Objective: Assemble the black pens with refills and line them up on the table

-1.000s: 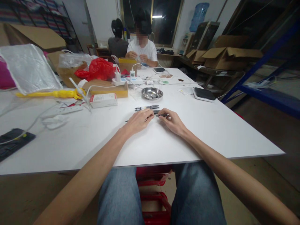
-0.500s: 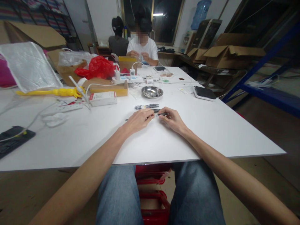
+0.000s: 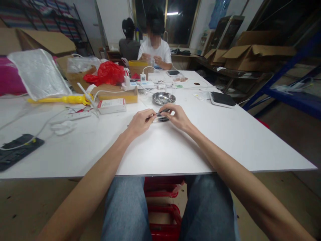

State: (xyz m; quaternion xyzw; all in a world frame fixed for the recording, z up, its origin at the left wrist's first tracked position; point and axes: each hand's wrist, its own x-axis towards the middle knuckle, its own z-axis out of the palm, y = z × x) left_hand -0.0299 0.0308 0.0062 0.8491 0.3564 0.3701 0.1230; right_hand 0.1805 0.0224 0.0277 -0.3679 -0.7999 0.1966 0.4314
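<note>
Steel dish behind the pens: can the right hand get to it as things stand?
Probably yes. The steel dish sits just beyond the right hand, with only bare table between; but that hand and the left hand are on the pens.

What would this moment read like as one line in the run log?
left hand: gripping pens | right hand: gripping pens | surface: white table | behind: steel bowl

No text, brand, number or sign can be read. The white carton with a red stripe [image 3: 111, 105] on the white table [image 3: 175, 147] bears print, but it is too small and blurred to make out. The yellow box [image 3: 137, 67] in front of the seated person and the cardboard cartons [image 3: 253, 53] on the right show no legible markings.
</note>
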